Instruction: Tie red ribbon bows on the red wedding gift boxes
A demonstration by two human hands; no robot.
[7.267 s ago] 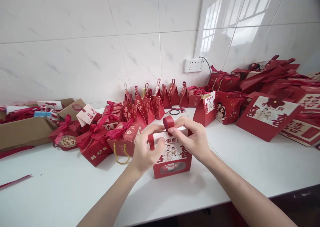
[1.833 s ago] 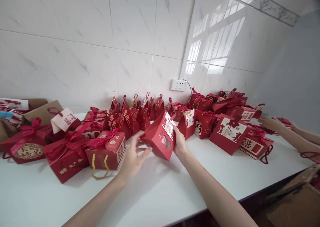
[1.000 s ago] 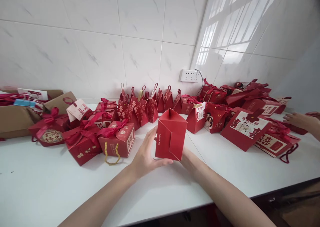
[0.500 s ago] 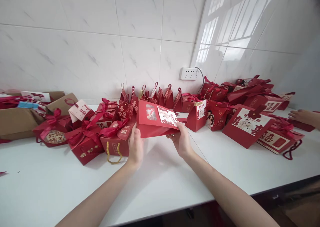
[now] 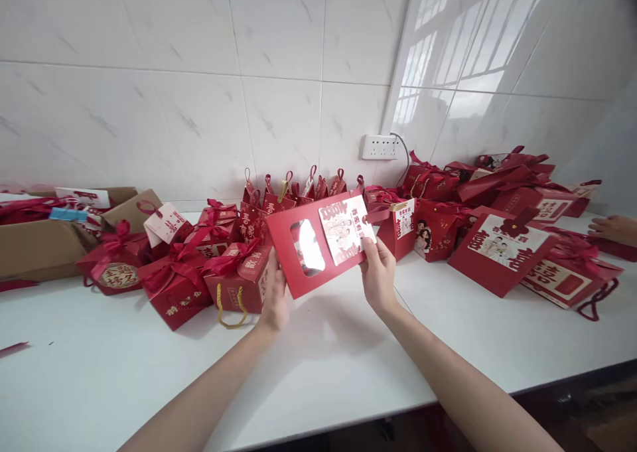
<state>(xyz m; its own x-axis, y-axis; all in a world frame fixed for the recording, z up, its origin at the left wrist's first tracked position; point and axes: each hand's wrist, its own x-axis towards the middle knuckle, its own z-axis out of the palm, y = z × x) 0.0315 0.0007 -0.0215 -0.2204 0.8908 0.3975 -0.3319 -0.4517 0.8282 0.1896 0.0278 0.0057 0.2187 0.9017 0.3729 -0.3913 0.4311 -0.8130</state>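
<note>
Above the white table I hold a red gift box (image 5: 283, 239) on its side, its front face turned up toward me. A shiny clear window and a white printed card (image 5: 342, 231) show on that face, and a dark red loop sticks out at its right end. My left hand (image 5: 277, 296) supports the box's left end, its fingers partly hidden behind it. My right hand (image 5: 379, 273) pinches the right end at the card's lower corner, thumb on top. Just left of my left hand stands a red box with a yellow rope handle (image 5: 236, 286).
Red boxes with ribbons (image 5: 176, 286) crowd the left, beside an open cardboard carton (image 5: 42, 246). More red boxes (image 5: 502, 246) pile up on the right. Small peaked boxes line the tiled wall under a power strip (image 5: 382, 148). Another person's hand (image 5: 614, 229) is at the far right.
The box has tilted up and turned, so its window and card now face me more fully. Its right end is raised, and my right hand has shifted slightly right.
</note>
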